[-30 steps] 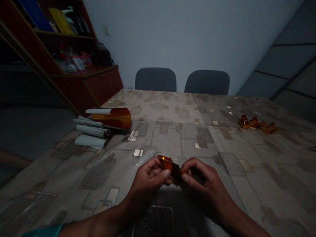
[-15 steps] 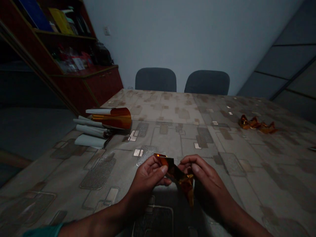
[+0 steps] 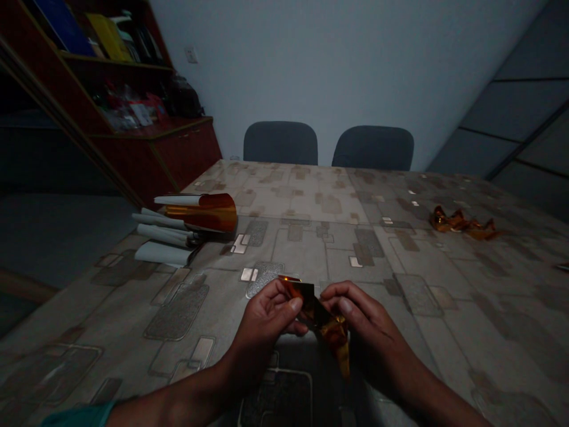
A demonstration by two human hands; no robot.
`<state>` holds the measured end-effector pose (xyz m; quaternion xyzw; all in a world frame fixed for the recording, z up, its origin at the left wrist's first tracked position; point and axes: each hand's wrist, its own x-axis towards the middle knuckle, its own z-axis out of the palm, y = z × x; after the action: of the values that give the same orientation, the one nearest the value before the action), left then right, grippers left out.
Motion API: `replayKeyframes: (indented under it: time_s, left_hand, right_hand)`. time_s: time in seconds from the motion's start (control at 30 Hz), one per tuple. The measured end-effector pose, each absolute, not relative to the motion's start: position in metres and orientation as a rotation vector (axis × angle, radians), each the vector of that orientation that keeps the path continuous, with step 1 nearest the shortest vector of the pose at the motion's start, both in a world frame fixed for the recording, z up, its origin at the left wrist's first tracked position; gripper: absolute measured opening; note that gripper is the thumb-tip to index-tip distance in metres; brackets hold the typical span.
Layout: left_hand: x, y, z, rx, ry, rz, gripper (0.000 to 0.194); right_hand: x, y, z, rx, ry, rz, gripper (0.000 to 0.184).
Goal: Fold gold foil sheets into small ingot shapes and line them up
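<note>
Left hand (image 3: pixel 269 314) pinches creased orange foil (image 3: pixel 336 333) above the patterned desk (image 3: pixel 306 249); right hand (image 3: pixel 371 317) curls beside it, its grip unclear. A light, steady pinch should spare the folds. Farther: curled sheets (image 3: pixel 208 212) left, crumpled strip (image 3: pixel 482 230) right, two chairs (image 3: pixel 280 142) beyond.

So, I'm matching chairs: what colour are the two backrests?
Dark blue-grey backrests, in the head view.
</note>
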<state>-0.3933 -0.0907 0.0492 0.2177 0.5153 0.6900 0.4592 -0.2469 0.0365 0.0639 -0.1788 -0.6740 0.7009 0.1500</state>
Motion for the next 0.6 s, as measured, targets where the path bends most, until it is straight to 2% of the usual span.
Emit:
replayKeyframes:
  time_s: [0.33,0.47,0.6]
  left_hand:
    - [-0.3938,-0.0892,0.0509,0.496,1.3,1.734,0.028]
    - [-0.394,-0.089,0.0513,0.5,1.314,1.74,0.026]
    - [-0.394,-0.0889,0.0519,0.518,1.326,1.723,0.025]
  right_hand:
    - [-0.2424,0.038,0.0627,-0.44,-1.936,2.006,0.027]
    - [-0.2431,0.0396,0.0676,-0.332,-2.111,1.925,0.018]
    - [-0.245,0.0393,0.0674,-0.325,-2.144,1.898,0.017]
